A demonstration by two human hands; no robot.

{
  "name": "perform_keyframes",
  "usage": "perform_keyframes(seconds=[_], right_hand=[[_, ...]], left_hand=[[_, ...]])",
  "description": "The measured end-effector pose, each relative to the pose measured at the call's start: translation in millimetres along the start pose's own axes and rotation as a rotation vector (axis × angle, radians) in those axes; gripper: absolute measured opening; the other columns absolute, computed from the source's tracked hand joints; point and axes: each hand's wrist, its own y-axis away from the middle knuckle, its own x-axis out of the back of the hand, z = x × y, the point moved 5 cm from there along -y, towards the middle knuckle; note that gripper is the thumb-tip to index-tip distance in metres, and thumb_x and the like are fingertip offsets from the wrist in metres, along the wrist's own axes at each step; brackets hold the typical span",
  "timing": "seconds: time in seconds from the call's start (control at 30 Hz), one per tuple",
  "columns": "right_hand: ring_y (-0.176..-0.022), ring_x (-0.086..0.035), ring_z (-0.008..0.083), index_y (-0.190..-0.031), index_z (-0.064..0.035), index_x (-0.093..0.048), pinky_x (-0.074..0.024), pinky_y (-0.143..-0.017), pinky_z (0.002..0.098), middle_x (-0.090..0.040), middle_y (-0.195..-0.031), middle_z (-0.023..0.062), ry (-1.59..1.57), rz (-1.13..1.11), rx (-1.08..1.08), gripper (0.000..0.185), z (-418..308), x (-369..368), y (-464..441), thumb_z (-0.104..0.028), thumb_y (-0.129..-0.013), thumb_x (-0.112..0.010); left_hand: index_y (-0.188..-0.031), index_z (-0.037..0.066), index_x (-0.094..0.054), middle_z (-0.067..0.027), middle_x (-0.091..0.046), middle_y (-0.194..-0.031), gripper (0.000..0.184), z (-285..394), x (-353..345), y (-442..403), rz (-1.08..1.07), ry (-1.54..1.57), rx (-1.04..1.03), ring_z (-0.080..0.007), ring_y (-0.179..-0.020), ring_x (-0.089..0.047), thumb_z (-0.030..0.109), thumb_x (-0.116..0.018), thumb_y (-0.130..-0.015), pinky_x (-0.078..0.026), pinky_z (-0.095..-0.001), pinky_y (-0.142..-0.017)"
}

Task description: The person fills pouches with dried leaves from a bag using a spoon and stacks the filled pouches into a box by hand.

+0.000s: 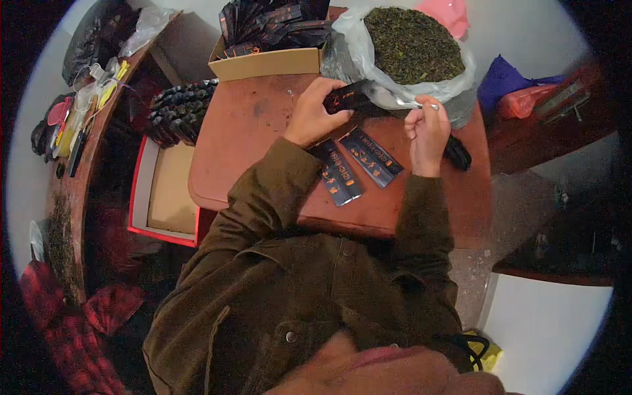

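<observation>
My left hand (315,113) is closed around a small black packet (347,97) with orange print, held above the table. In my right hand (428,135) is the handle of a shiny metal spoon (395,101), pinched between the fingers. The spoon's head is at the right end of the packet; whether it is inside, I cannot tell. Two flat black packets, one (341,176) nearer me and another (372,158) beside it, lie below my hands. Just beyond the spoon stands a clear plastic bag (355,29) full of dark dried leaves (413,45).
A cardboard box (266,66) heaped with black packets stands at the table's back. Left of the table (247,125) are rows of dark packets (178,112) and a red-edged box (164,191). A black object (457,153) rests near my right wrist. Tools (99,99) lie on the left shelf.
</observation>
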Motion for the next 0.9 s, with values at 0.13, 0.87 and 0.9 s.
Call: perform_keyframes(seconds=[0.13, 0.87, 0.9], right_hand=[[-0.045, -0.044, 0.0079, -0.099, -0.0035, -0.053, -0.0313, -0.04, 0.021, -0.056, -0.059, 0.0042, -0.004, 0.048, 0.051, 0.018, -18, 2, 0, -0.02, -0.094, -0.047], [-0.052, -0.061, 0.017, -0.097, 0.0007, -0.059, -0.0467, -0.048, 0.0297, -0.066, -0.065, 0.0119, 0.779, 0.064, 0.213, 0.027, -16, -36, -98, -0.019, -0.09, -0.041], [-0.051, -0.061, 0.016, -0.098, 0.0006, -0.059, -0.0456, -0.045, 0.0288, -0.066, -0.065, 0.0116, 0.731, 0.07, 0.182, 0.027, -16, -32, -99, -0.019, -0.09, -0.042]], left_hand=[[-0.107, 0.002, -0.06, -0.011, -0.059, -0.098, 0.046, 0, 6, -1, 0.062, 0.053, 0.021, -0.0247, -0.091, -0.06, 0.015, -0.076, -0.066, -0.048, -0.0326, -0.081], [-0.106, 0.002, -0.06, -0.0128, -0.057, -0.098, 0.045, -7, 13, -2, 0.138, 0.108, 0.042, -0.0277, -0.091, -0.059, 0.018, -0.075, -0.067, -0.047, -0.0347, -0.082], [-0.106, 0.002, -0.059, -0.013, -0.057, -0.098, 0.046, -8, 13, -1, 0.138, 0.118, 0.047, -0.0282, -0.092, -0.059, 0.019, -0.075, -0.067, -0.047, -0.0349, -0.082]])
